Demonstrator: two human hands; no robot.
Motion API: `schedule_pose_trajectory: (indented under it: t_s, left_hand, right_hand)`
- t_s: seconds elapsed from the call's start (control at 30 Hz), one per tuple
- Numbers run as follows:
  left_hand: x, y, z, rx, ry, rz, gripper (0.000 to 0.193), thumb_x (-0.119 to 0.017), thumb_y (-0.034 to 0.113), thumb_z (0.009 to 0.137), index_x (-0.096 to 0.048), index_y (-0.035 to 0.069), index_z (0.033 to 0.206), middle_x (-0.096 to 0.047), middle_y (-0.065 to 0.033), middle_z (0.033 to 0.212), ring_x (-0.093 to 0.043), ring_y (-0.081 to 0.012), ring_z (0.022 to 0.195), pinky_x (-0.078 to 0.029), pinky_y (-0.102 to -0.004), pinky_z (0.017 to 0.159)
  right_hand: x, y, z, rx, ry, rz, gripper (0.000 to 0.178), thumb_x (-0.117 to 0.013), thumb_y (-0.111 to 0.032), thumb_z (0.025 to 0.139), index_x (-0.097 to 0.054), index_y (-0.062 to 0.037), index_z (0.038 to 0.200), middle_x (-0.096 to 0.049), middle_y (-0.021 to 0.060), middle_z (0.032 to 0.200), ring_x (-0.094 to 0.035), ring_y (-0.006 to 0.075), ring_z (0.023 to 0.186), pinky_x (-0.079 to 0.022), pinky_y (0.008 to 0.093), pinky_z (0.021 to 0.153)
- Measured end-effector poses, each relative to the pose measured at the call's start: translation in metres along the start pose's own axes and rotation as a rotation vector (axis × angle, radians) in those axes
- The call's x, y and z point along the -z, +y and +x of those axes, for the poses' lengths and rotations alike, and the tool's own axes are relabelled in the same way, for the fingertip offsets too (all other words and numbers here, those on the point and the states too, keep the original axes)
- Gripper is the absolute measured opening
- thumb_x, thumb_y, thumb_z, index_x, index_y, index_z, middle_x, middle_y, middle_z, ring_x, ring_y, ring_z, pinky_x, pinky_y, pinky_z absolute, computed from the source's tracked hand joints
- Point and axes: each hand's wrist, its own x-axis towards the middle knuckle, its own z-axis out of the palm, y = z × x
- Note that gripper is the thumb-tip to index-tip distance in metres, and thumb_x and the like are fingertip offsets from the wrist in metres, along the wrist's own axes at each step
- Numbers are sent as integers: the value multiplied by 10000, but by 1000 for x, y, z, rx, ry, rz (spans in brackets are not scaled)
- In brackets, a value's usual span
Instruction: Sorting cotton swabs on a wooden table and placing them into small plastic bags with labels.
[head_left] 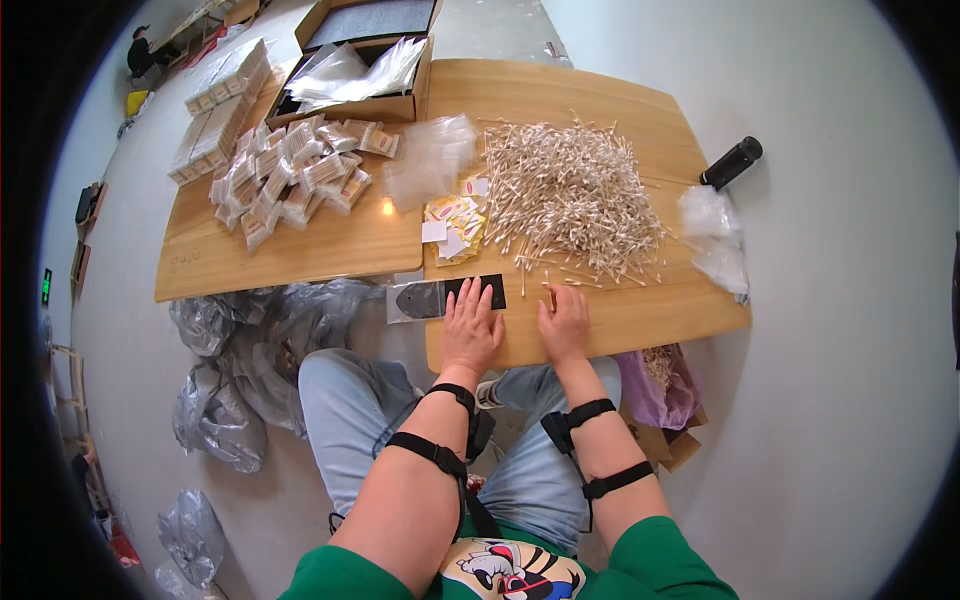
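My left hand lies flat with its fingers stretched out, resting on a flat black piece at the table's near edge. A clear plastic bag with a dark rounded shape showing through it reaches out to the left of that hand. My right hand is on the wood a little to the right, its fingers bent and drawn together near a few loose cotton swabs; what they hold, if anything, is hidden. Just beyond it spreads a big heap of cotton swabs. Small yellow and white cards are piled left of the heap.
Clear empty bags lie behind the cards. Filled swab packets, stacked packs and an open box of bags occupy the left table. A black bottle is off the right edge. Grey plastic sacks sit on the floor.
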Motion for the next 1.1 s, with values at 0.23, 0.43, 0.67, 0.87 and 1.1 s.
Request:
schedule_pose_trajectory:
  t_s: [0.23,0.43,0.67,0.87,1.1]
  left_hand:
    - [0,1,0,7,-6,7,569,-603,283,912,-462,72,1421,-418,-145,1516,-334,-294,1444,-217,-475,1201]
    - [3,2,2,5,8,-9,568,-600,279,912,-461,68,1420,-416,-144,1517,-338,-293,1441,-221,-475,1200]
    - [3,0,2,7,7,-7,555,-591,282,916,-473,64,1413,-426,-149,1509,-337,-289,1442,-216,-480,1199]
    - [5,4,3,-37,-18,34,522,-609,264,898,-513,126,1392,-430,-133,1509,-346,-290,1438,-229,-493,1190]
    - [9,6,2,-97,-50,-13,534,-611,253,883,-513,133,1395,-414,-118,1526,-327,-279,1451,-212,-499,1195]
  right_hand:
    - [-26,-33,17,26,-15,-62,270,-700,-112,801,-587,-73,1044,-619,113,1013,-566,338,998,-464,435,877]
    - [-22,-13,3,22,-39,112,235,-670,-23,788,-597,-75,1005,-638,124,968,-584,335,956,-473,436,839]
    - [0,-15,-5,-126,9,115,192,-675,-7,774,-622,-74,946,-636,120,976,-590,330,932,-477,432,820]
    - [3,-7,1,-33,-96,21,139,-678,-29,782,-637,-69,908,-625,124,927,-595,333,913,-481,432,811]
    - [-2,-2,10,14,-137,212,88,-687,-58,788,-653,-55,870,-626,141,884,-602,340,899,-488,427,811]
